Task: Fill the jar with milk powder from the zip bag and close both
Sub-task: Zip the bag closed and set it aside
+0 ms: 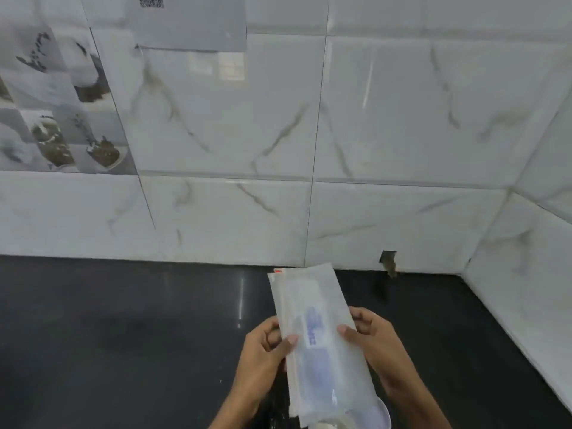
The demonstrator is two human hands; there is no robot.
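Note:
A translucent white zip bag [312, 308] with blue print is held up over the black counter, its long side running away from me. My left hand [263, 354] grips its left edge, thumb on top. My right hand [377, 345] grips the right edge. A small red tab shows at the bag's far left corner. Beneath the bag's near end, at the bottom edge of the view, the rounded rim of the jar [382, 413] shows with pale powder beside it; most of the jar is hidden by the bag.
The black counter [123, 335] runs left and right under my hands. White marble-look wall tiles [371, 119] rise behind it and turn a corner on the right. A small chipped hole [388, 261] sits at the wall's base.

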